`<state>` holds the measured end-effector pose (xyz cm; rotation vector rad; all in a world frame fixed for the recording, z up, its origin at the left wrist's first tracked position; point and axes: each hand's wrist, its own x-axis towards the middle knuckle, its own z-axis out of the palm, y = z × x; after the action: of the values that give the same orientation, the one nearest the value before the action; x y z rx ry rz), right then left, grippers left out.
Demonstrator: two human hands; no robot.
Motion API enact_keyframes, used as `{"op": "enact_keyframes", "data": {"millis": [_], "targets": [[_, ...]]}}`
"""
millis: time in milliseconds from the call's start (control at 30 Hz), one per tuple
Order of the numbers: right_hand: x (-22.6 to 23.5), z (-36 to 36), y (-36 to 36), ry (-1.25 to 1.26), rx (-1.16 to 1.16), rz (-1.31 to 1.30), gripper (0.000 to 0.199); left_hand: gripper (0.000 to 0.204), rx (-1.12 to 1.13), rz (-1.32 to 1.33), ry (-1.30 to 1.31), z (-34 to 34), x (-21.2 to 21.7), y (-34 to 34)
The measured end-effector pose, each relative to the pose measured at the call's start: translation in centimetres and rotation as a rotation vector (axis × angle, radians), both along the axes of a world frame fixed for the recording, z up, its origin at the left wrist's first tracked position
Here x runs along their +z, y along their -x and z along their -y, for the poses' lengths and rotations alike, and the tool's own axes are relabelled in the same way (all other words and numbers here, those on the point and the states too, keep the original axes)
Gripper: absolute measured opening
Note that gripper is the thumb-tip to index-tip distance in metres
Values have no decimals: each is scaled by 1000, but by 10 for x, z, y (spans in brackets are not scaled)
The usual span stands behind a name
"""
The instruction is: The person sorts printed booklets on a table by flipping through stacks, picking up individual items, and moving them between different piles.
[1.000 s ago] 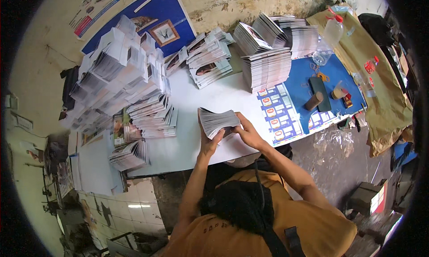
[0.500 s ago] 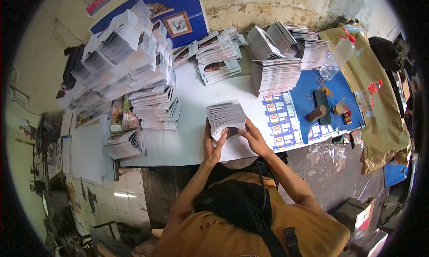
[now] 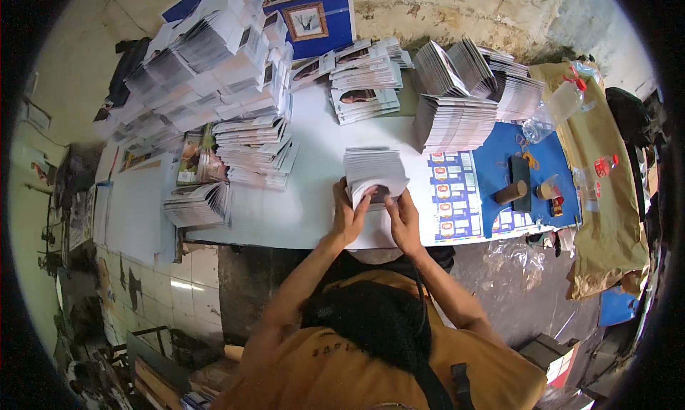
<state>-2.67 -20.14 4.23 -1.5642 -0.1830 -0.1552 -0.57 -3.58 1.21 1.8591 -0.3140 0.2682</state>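
Both hands, left hand [image 3: 349,217] and right hand [image 3: 404,221], still grip the booklet stack [image 3: 374,172] (unmoved on table).

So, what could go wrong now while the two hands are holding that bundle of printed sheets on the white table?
1. The left hand and right hand grip only the near edge of the bundle of sheets; its far side fans out, so sheets might slide apart.
2. The leaning stacks of booklets on the left look unsteady; a bump to the white table could topple them.
3. The small brown cylinder on the blue sheet might roll off.
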Motion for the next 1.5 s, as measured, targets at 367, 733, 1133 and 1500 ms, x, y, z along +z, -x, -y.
{"op": "enact_keyframes", "data": {"millis": [367, 733, 1133, 1500], "targets": [[-12, 45, -6, -118, -224, -269, 61, 43, -110, 196, -968, -27, 95, -37], [24, 12, -16, -95, 145, -56, 35, 47, -70, -46, 125, -6, 75, 5], [13, -18, 2, 163, 108, -97, 24, 51, -42, -146, 206, -14, 2, 33], [-3, -8, 12, 36, 99, -77, 26, 80, 20, 95, -140, -20, 0, 27]]}}
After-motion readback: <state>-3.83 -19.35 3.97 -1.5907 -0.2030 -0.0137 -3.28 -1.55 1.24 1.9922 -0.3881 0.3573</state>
